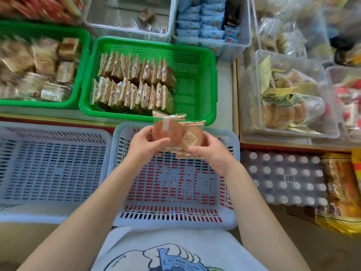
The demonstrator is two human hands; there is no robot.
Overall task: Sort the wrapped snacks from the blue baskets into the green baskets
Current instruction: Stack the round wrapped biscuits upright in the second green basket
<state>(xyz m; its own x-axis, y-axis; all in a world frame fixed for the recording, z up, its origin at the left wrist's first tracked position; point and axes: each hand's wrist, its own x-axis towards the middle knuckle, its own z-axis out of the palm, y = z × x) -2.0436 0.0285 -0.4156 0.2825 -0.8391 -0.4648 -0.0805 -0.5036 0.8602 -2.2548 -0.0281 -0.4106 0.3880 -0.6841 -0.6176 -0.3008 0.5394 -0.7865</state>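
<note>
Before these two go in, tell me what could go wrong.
1. Two wrapped snacks overlap between the hands: the left hand pinches one snack, the right hand the other snack. Either could slip and drop back into the blue basket underneath.
2. The rows of snacks in the green basket stand on edge; nudging the last ones might topple them into the open right side.
</note>
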